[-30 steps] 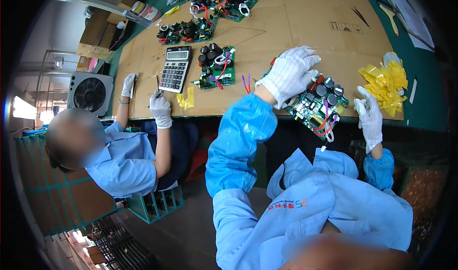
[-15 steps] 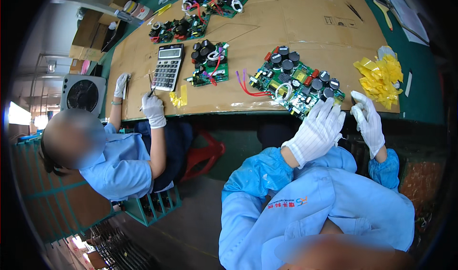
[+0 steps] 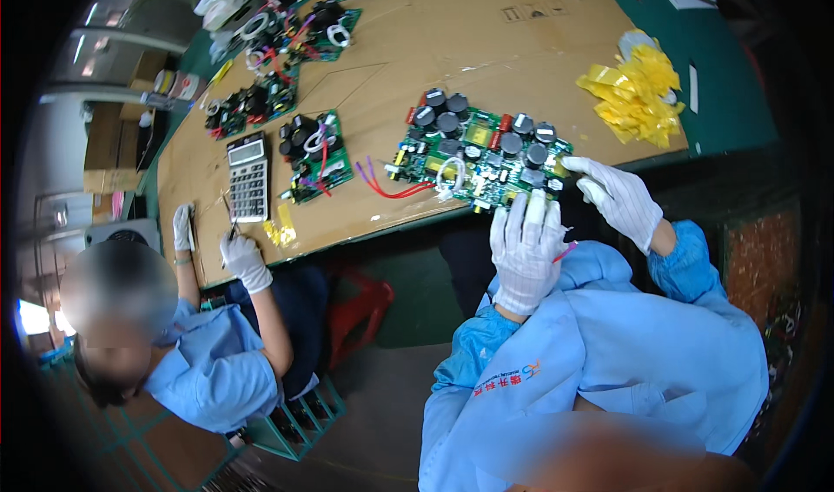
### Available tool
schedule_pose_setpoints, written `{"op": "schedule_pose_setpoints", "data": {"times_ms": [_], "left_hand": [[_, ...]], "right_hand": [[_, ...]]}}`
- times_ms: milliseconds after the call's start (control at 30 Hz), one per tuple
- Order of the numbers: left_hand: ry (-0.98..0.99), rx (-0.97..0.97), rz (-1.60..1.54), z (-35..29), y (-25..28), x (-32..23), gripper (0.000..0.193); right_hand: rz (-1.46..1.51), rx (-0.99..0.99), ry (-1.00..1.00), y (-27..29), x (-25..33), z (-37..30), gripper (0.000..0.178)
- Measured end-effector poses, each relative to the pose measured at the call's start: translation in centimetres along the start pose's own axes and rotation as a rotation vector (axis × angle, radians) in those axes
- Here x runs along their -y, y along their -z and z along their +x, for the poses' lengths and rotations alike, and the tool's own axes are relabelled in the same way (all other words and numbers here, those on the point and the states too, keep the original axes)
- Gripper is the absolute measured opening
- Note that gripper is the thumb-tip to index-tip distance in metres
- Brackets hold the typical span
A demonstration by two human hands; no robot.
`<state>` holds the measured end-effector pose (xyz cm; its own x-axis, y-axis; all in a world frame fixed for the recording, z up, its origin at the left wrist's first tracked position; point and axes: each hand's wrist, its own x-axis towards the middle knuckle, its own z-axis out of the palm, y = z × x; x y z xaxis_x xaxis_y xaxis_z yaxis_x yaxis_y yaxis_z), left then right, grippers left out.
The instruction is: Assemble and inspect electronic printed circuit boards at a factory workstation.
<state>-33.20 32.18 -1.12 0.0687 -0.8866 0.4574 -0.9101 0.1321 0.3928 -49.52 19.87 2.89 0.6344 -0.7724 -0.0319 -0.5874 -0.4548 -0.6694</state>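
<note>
A large green circuit board lies at the table's near edge, with black capacitors, a white ring coil and red wires running off its left side. My left hand, in a striped white glove, rests its outstretched fingers on the board's near edge. A small pink strip shows beside that hand; what it belongs to is unclear. My right hand, gloved too, has its fingers at the board's right corner, index finger over the edge and thumb lower. Its remaining fingers are partly hidden.
Crumpled yellow tape lies at the right. Left of my board are a smaller board, a calculator and yellow scraps. More boards sit farther back. A gloved co-worker sits at the left, near a red stool.
The view has shifted and turned. My right hand has come onto the board's right corner. My left hand has slid back from the board's top to its near edge.
</note>
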Motion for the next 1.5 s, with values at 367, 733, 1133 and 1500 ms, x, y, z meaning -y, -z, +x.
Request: {"op": "schedule_pose_setpoints", "data": {"times_ms": [367,733,1133,1500], "left_hand": [[-0.056,-0.102,-0.072,-0.7,-1.5,0.3,0.054],[-0.067,-0.076,-0.109,-0.5,-1.2,0.7,0.069],[-0.083,-0.126,-0.049,-0.8,-1.8,1.1,0.040],[-0.095,-0.106,-0.108,-0.9,-1.9,1.4,0.051]], "right_hand": [[-0.201,0.217,-0.037,0.2,-1.3,0.3,0.046],[0.111,0.323,-0.192,0.9,-0.5,0.9,0.048],[0.174,0.304,-0.185,0.1,-1.3,0.8,0.050],[0.159,0.273,-0.122,-0.5,-1.7,0.8,0.047]]}}
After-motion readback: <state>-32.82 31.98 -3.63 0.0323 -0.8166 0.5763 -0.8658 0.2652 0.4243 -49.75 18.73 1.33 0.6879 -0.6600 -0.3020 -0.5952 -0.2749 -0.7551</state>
